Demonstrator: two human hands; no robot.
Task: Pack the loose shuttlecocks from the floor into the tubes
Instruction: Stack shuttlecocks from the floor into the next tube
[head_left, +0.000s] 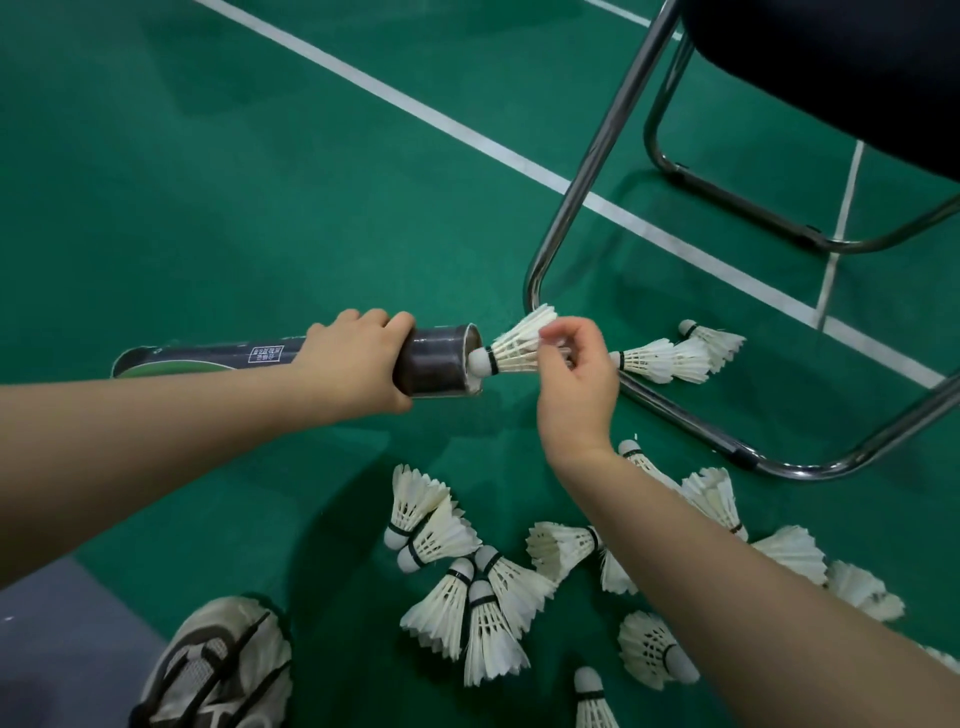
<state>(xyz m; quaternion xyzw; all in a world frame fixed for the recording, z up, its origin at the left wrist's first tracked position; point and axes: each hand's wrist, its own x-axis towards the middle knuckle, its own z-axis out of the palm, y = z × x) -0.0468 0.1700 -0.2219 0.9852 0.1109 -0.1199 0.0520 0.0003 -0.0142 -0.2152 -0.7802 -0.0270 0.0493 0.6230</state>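
Dark cardboard shuttlecock tube lies level above the green court floor, gripped near its open mouth by the left hand, fingers curled round it. The right hand pinches the feathers of a white feather shuttlecock whose cork tip sits at the tube's mouth. More loose white shuttlecocks lie scattered on the floor below, beside a chrome-framed chair and a grey sneaker.
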